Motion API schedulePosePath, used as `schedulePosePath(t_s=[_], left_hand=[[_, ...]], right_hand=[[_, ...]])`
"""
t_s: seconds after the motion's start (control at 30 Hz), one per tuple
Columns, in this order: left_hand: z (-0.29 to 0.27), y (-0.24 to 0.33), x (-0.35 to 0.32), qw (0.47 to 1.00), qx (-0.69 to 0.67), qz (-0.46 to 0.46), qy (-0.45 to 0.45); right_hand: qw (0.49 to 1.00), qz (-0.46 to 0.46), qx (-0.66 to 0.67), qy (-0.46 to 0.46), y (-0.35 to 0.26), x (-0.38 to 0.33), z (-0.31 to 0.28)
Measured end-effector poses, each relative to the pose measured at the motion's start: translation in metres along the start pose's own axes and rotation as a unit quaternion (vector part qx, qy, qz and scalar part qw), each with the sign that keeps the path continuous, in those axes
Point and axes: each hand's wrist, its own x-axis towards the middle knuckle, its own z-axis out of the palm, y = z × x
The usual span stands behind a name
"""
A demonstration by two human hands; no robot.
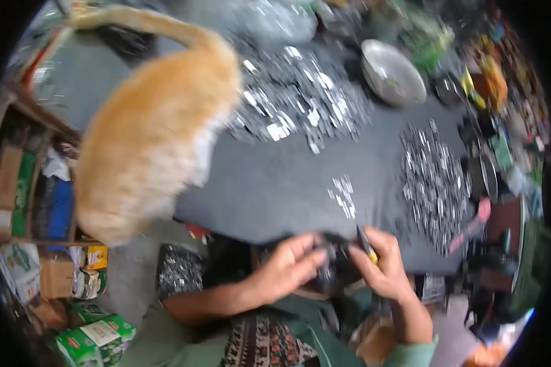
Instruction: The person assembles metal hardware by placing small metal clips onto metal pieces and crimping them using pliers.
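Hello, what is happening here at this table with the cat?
A person sits at a dark table. The left hand steadies a small dark object, hard to identify, and the right hand holds a slim yellow-tipped tool against it. Heaps of small shiny metal pieces cover the table. An orange cat stands on its left side.

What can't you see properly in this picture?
Head view only:
- The dark thing between the left hand and right hand: fingers cover it, and it is blurred.
- The orange cat: its head is not visible, blurred by motion.
- The shiny metal pieces on the dark table: too small and blurred to tell their shape.
- The metal bowl: contents unclear.
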Motion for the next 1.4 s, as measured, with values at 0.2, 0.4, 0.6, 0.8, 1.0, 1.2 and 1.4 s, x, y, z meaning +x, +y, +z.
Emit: schedulePosePath(t_s=[0.2,0.4,0.6,0.8,1.0,1.2,1.4], left_hand=[[0.011,-0.007,0.010,0.992,0.098,0.076,-0.002],[0.008,-0.014,0.006,0.988,0.130,0.083,0.013],[0.003,-0.024,0.005,0.985,0.149,0.082,0.035],[-0.007,-0.027,0.011,0.929,0.347,0.130,0.005],[-0.023,-0.009,0.000,0.996,0.055,-0.068,-0.033],[-0.031,-0.007,-0.003,0.988,0.115,-0.006,-0.103],[-0.033,-0.006,-0.002,0.981,0.165,0.030,-0.101]], right_hand=[[0.988,0.036,0.105,0.110,0.002,-0.021,0.023],[0.988,0.033,0.076,0.129,0.007,-0.028,0.026],[0.994,0.019,0.041,0.101,0.003,-0.027,0.038],[0.980,0.184,0.030,-0.074,0.006,-0.011,0.016],[0.870,-0.043,-0.490,0.038,0.035,0.049,-0.029],[0.858,-0.050,-0.511,-0.005,0.031,0.065,-0.018],[0.828,-0.029,-0.560,0.014,0.032,0.068,-0.013]])
